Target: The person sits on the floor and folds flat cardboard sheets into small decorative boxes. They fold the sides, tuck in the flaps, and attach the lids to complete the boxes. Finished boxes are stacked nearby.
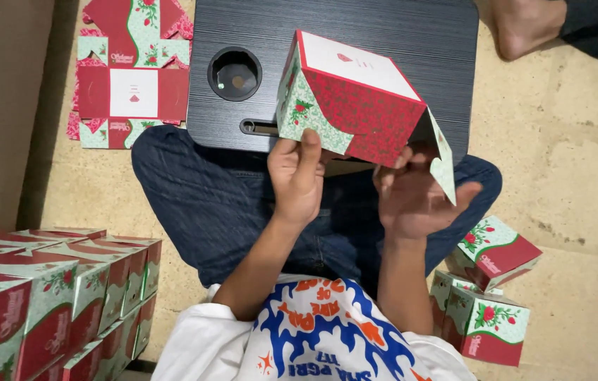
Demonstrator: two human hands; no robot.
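Observation:
I hold a red, white and pale green cardboard box (pixel 355 99) with a rose pattern up over my lap, partly folded into shape. My left hand (pixel 297 176) grips its lower left corner, thumb pressed on the green side panel. My right hand (pixel 415 197) is at the lower right corner, fingers spread around a loose green flap (pixel 442 159) that hangs open. The box's white top panel faces up.
A black lap desk (pixel 383 35) with a round cup hole (pixel 234 73) lies across my knees. A flat unfolded box sheet (pixel 133 85) lies on the floor at the far left. Stacked finished boxes (pixel 52 296) stand at my left, more (pixel 493 282) at my right. Another person's bare foot (pixel 524 28) is top right.

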